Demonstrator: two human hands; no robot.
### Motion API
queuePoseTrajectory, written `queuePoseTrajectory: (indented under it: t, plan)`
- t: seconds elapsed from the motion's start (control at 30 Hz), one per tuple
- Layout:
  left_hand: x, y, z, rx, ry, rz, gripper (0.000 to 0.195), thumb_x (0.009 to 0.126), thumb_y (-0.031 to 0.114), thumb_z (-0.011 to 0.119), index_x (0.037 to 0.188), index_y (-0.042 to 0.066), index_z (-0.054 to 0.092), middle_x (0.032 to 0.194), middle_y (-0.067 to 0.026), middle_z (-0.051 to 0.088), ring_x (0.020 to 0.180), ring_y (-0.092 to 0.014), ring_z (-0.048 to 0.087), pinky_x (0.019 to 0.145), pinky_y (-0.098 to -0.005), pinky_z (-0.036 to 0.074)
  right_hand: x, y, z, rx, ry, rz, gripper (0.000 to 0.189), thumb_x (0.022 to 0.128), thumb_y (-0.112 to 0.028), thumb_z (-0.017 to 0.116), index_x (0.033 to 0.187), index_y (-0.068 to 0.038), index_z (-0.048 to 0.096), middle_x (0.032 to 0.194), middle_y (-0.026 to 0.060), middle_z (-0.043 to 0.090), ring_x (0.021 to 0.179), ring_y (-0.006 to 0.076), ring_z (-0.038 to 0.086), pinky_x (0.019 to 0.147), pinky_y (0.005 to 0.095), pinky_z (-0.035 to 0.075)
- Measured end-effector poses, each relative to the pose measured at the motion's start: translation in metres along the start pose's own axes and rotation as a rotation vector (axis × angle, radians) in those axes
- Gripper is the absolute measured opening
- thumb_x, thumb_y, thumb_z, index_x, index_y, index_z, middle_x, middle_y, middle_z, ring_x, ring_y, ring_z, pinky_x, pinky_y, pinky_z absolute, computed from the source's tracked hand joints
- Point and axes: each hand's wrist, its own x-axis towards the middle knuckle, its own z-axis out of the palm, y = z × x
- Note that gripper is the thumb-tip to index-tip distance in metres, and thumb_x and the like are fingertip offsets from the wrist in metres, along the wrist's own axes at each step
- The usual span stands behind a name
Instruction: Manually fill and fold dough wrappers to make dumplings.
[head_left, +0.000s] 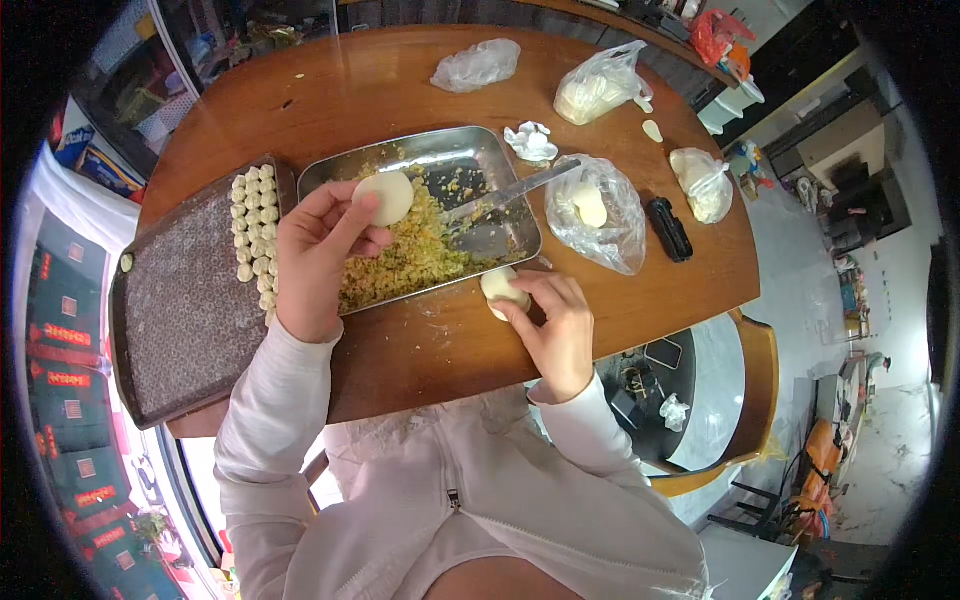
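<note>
My left hand (322, 251) pinches a round dough wrapper (388, 199) between thumb and fingers, above the left part of a metal tray (480, 139). Chopped filling (397, 259) fills much of that tray, and a flat metal spatula (517, 189) rests in it with its end over the far right rim. My right hand (551, 319) has thumb and fingers on several pale dough wrappers (498, 291) lying on the table by the tray's near right corner. Left of my left hand, rows of small folded dumplings (256, 214) sit on a dark, flour-dusted tray (191, 322).
On the wooden table (360, 90), an open plastic bag (600, 240) holds dough pieces (589, 205). Tied bags (600, 86) (702, 184), a crumpled tissue (532, 141) and a black object (669, 229) lie around it. A chair (754, 390) with phones on its seat stands at right.
</note>
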Motion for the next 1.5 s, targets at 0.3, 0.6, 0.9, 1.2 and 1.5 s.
queuePoseTrajectory:
  t: [0.3, 0.6, 0.9, 1.2, 1.5]
  plan:
    - [-0.001, -0.002, -0.003, 0.011, -0.019, 0.02, 0.019, 0.096, 0.018, 0.069, 0.108, 0.003, 0.069, 0.087, -0.0012, 0.071, 0.071, -0.007, 0.064, 0.065, -0.0199, 0.049, -0.007, 0.004, 0.004, 0.13, -0.011, 0.046, 0.019, 0.076, -0.008, 0.082, 0.093, -0.005, 0.073, 0.106, 0.0101, 0.071, 0.094, 0.0286, 0.065, 0.079, 0.0376, 0.052]
    - [-0.004, -0.001, 0.001, -0.012, -0.063, -0.013, 0.02, 0.096, 0.016, 0.069, 0.109, 0.001, 0.068, 0.09, -0.0033, 0.072, 0.072, -0.008, 0.065, 0.065, -0.0204, 0.05, -0.02, -0.014, 0.009, 0.208, -0.087, -0.044, 0.025, 0.079, -0.015, 0.08, 0.1, -0.005, 0.072, 0.115, 0.0124, 0.069, 0.099, 0.0334, 0.064, 0.083, 0.0419, 0.053]
    - [-0.01, -0.003, 0.0, 0.078, -0.268, -0.045, 0.018, 0.096, 0.012, 0.068, 0.108, -0.001, 0.07, 0.089, -0.0067, 0.073, 0.071, -0.009, 0.067, 0.062, -0.0207, 0.052, 0.066, -0.059, -0.019, 0.455, -0.01, -0.109, 0.016, 0.084, -0.008, 0.076, 0.097, -0.001, 0.069, 0.089, 0.0121, 0.069, 0.077, 0.0236, 0.068, 0.068, 0.0324, 0.052]
    - [-0.004, -0.003, -0.001, 0.041, -0.169, -0.042, 0.019, 0.095, 0.013, 0.07, 0.107, -0.001, 0.069, 0.088, -0.0072, 0.073, 0.066, -0.008, 0.066, 0.057, -0.0195, 0.05, 0.131, -0.038, 0.027, 0.584, -0.35, -0.144, 0.01, 0.092, -0.01, 0.071, 0.097, -0.002, 0.068, 0.087, 0.0013, 0.069, 0.079, 0.0083, 0.059, 0.072, 0.025, 0.048]
    - [-0.006, -0.005, 0.0, 0.127, -0.112, -0.094, 0.016, 0.092, 0.013, 0.073, 0.1, -0.001, 0.071, 0.081, -0.0051, 0.072, 0.06, -0.005, 0.061, 0.05, -0.0175, 0.047, 0.113, -0.028, 0.042, 0.699, -0.308, -0.175, 0.007, 0.089, -0.005, 0.07, 0.094, -0.001, 0.068, 0.085, 0.0084, 0.068, 0.076, 0.0169, 0.066, 0.068, 0.0286, 0.05]
